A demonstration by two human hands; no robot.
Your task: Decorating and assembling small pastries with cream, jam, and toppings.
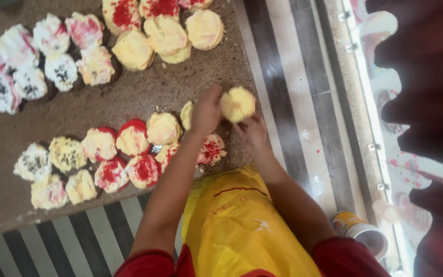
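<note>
**What I can't make out**

My left hand is blurred, so I can't tell its fingers apart against the yellow cake. My right hand sits partly under that cake. The tin can, below and right of the cake, is partly hidden by my arm.

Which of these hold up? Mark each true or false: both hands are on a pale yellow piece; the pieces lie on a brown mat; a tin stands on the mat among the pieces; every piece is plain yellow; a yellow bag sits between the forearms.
1. Both hands are on a pale yellow piece. True: the left hand and right hand hold the yellow piece.
2. The pieces lie on a brown mat. True.
3. A tin stands on the mat. False: the tin stands off the mat, on the striped floor.
4. Every piece is plain yellow. False: many are red-stained or white with dark specks.
5. A yellow bag sits between the forearms. True.
</note>
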